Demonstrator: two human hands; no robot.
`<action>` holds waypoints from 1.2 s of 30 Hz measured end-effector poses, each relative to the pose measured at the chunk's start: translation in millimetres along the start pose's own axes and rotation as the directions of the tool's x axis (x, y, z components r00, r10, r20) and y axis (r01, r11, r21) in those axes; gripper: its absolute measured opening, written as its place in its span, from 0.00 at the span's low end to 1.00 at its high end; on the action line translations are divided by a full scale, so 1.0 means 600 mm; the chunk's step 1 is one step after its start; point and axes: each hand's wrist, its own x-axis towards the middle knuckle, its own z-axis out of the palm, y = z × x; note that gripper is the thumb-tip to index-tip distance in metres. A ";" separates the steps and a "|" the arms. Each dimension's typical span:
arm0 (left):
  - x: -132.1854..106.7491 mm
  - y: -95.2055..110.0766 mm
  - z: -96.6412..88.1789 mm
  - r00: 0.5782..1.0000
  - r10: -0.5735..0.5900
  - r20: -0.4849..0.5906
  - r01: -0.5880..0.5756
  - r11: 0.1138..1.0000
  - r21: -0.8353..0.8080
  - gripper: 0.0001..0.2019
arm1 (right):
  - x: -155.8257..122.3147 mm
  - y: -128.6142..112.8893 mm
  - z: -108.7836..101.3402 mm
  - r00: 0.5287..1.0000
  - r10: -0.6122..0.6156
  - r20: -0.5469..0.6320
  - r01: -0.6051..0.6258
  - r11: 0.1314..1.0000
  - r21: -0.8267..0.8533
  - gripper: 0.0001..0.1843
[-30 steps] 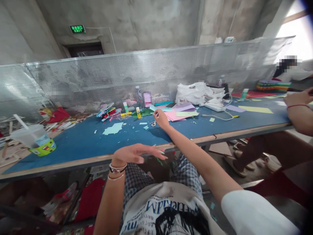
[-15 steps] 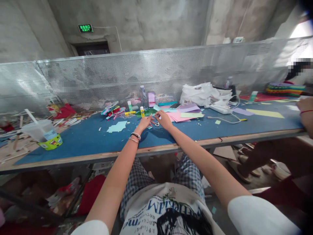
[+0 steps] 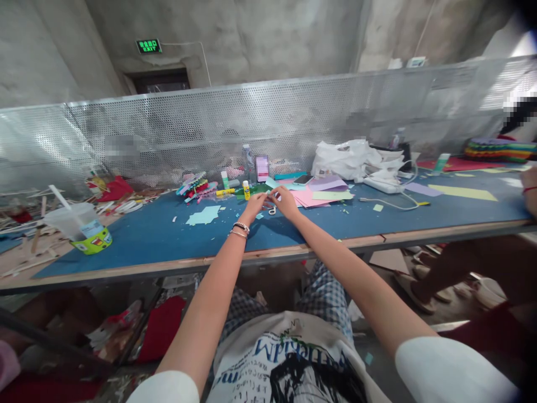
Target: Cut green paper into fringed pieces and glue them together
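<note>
My left hand (image 3: 255, 208) and my right hand (image 3: 285, 202) meet over the blue table top, fingertips pinched together. Whatever they hold between them is too small to make out. Just under the fingers lie scissors (image 3: 272, 211) with pale handle loops, partly hidden. A small light-blue paper scrap (image 3: 259, 216) is beside them. Behind my left hand a yellow glue stick (image 3: 246, 191) stands upright near dark green paper (image 3: 264, 189). Pink paper sheets (image 3: 308, 197) lie to the right of my right hand. A larger light-blue paper piece (image 3: 203, 215) rests to the left.
A phone (image 3: 262, 168) leans upright at the back by a bottle (image 3: 246, 158). A white plastic bag (image 3: 339, 160) and a cable (image 3: 394, 206) lie to the right. At far left stands a plastic cup with straw (image 3: 79, 224). Another person's hand (image 3: 531, 187) shows at the right edge.
My left hand has closed its spread fingers and come up against the right hand's fingertips. The view has shifted slightly.
</note>
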 end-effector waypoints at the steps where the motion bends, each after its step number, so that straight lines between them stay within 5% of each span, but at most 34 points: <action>1: -0.004 0.001 -0.001 1.000 0.011 0.002 -0.011 1.000 0.008 0.14 | 0.000 -0.001 0.000 1.000 0.000 -0.003 0.000 1.000 0.014 0.05; 12: -0.003 -0.007 -0.009 0.988 0.131 0.085 -0.143 0.978 0.154 0.21 | 0.009 -0.009 -0.003 0.967 0.254 -0.024 -0.236 0.924 0.300 0.15; 21: -0.005 -0.010 -0.009 0.985 0.140 0.096 -0.161 0.954 0.253 0.19 | 0.002 -0.017 -0.006 0.853 0.463 0.243 -0.522 0.726 0.447 0.21; 30: -0.015 -0.012 -0.009 0.944 0.323 0.071 -0.315 0.812 0.492 0.18 | 0.003 -0.009 -0.005 0.849 0.485 0.212 -0.525 0.722 0.452 0.22; 36: -0.021 -0.002 -0.010 0.949 0.313 0.036 -0.286 0.808 0.515 0.19 | 0.003 -0.013 -0.006 0.860 0.462 0.218 -0.508 0.730 0.457 0.20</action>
